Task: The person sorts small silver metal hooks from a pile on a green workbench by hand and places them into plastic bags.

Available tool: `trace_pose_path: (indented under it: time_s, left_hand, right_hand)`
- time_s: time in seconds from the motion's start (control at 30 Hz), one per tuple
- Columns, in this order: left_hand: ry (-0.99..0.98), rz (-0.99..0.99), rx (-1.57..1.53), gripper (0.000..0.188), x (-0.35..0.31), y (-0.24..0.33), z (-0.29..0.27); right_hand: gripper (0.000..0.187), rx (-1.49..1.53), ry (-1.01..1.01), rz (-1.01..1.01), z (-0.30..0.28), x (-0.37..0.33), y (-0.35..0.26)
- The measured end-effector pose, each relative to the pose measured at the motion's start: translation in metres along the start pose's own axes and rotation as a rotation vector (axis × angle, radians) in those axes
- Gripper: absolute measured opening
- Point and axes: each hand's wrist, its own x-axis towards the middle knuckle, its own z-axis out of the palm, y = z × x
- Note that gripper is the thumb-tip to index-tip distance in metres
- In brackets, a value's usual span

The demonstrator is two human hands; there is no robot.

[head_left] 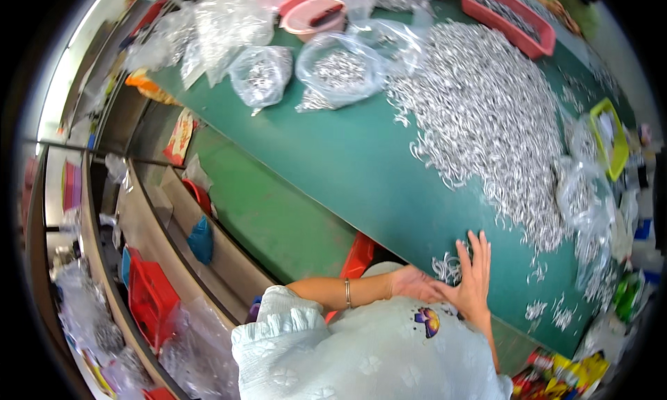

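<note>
A small heap of silvery curved pieces [447, 268] lies on the green bench [333, 164], close to its near edge. The right hand [474, 275] is just to the right of this heap; its fingers are extended and a little spread, and they do not close around anything. The left hand [415, 284] is at the near edge, below the heap and beside the right hand; whether it grasps something, one cannot tell, because its fingers are partly hidden.

Farther, on the right half of the bench, a large pile of similar pieces [493, 115] is spread. Beyond it, at the far edge, stands a pink tray [548, 44] with more pieces inside. To the far left are two clear bags [260, 77] [340, 70] with pieces, and behind them a pink bowl [303, 26]. A yellow-green basket [618, 165] stands at the right side. On the left, apart from the bench, a red basket [151, 299] lies tilted by the shelves [149, 243].
</note>
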Motion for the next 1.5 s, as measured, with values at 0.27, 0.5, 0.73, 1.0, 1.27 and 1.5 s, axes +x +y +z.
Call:
trace_pose_path:
  time_s: [0.27, 0.5, 0.73, 1.0, 1.27, 1.5]
  left_hand:
    - [-0.013, 0.049, 0.131, 0.062, 0.02, 0.007, -0.02]
    - [-0.414, -0.18, 0.12, 0.07, 0.027, 0.014, -0.015]
    - [-0.384, -0.111, 0.006, 0.064, 0.035, 0.017, -0.039]
    - [-0.293, 0.058, 0.153, 0.056, 0.013, 0.017, 0.001]
    - [0.197, 0.035, -0.007, 0.057, 0.018, 0.015, 0.002]
    - [0.079, 0.018, 0.113, 0.032, 0.015, 0.01, -0.024]
  right_hand:
    - [0.054, -0.035, -0.112, -0.09, 0.004, 0.009, -0.003]
    - [0.043, 0.021, -0.068, -0.141, 0.009, 0.014, -0.001]
    - [0.046, 0.031, -0.054, -0.166, 0.009, 0.024, -0.011]
    - [0.039, -0.009, -0.122, -0.242, 0.019, 0.024, -0.003]
    - [0.026, 0.132, -0.176, -0.319, 0.02, 0.002, -0.007]
    - [0.035, 0.43, -0.371, -0.31, 0.012, -0.008, -0.018]
